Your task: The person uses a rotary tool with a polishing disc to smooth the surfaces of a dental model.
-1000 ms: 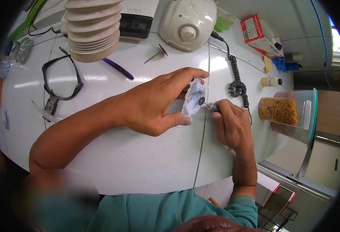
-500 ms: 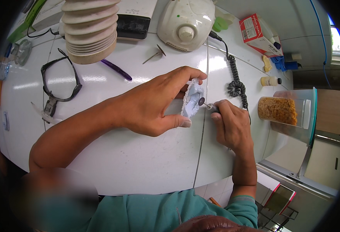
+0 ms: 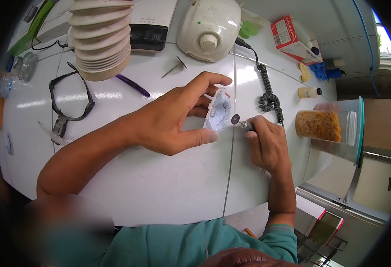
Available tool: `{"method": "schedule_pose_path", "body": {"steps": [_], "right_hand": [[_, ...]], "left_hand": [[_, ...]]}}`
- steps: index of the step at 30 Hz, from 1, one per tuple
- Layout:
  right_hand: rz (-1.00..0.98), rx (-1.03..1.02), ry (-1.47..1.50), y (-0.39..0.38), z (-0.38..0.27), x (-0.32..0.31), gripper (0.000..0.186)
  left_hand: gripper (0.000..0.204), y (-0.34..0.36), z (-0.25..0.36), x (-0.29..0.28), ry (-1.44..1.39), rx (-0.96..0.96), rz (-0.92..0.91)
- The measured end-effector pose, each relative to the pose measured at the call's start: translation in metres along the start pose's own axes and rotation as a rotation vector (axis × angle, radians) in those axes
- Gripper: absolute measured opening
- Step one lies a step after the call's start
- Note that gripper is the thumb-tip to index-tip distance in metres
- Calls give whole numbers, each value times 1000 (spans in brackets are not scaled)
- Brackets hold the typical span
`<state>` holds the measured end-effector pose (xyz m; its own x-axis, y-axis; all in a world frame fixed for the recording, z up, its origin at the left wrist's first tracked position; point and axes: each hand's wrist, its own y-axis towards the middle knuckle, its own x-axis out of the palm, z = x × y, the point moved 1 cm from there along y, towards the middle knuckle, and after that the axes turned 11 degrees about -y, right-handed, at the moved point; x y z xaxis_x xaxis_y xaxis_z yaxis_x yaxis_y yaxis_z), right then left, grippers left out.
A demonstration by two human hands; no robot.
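Observation:
My left hand [image 3: 177,113] is closed around a pale blue dental plaster cast [image 3: 218,111], thumb at its near end and fingers behind it. The cast is tilted so its rough inner side faces right, with a dark line across it. In my right hand [image 3: 266,142] is a rotary handpiece [image 3: 248,126], gripped like a pen. A small dark cutting disc [image 3: 235,119] at its tip points at the cast, with a narrow gap between them. Farther back, another disc on a shank [image 3: 176,66] lies on the white tabletop [image 3: 160,187].
Behind my hands stand a ribbed suction hose [image 3: 101,44] and a cream control unit [image 3: 208,31] with a coiled cord [image 3: 267,101]. Safety glasses [image 3: 73,93] and a purple pen [image 3: 133,84] lie left. A tub of yellow-orange granules [image 3: 318,126] and a small bottle [image 3: 308,92] are right.
The cutting disc, earlier against or very near the cast, is now apart from it. My left hand has turned the cast and moved it slightly left, exposing the dark line.

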<state>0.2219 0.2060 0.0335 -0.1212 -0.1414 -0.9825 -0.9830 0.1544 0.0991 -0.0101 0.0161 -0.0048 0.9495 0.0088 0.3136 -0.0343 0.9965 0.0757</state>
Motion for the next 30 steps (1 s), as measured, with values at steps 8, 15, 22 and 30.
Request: {"method": "schedule_pose_path", "body": {"steps": [8, 15, 22, 30], "right_hand": [[7, -58, 18, 3, 0, 2, 23], [-2, -83, 3, 5, -3, 4, 24], [-2, -80, 4, 6, -4, 3, 23], [17, -95, -8, 6, -3, 5, 23]], "left_hand": [[88, 1, 5, -3, -134, -52, -26], [89, 1, 3, -4, -106, -68, -41], [88, 2, 2, -3, -99, -47, -50], [88, 1, 5, -3, -81, -72, -42]]}}
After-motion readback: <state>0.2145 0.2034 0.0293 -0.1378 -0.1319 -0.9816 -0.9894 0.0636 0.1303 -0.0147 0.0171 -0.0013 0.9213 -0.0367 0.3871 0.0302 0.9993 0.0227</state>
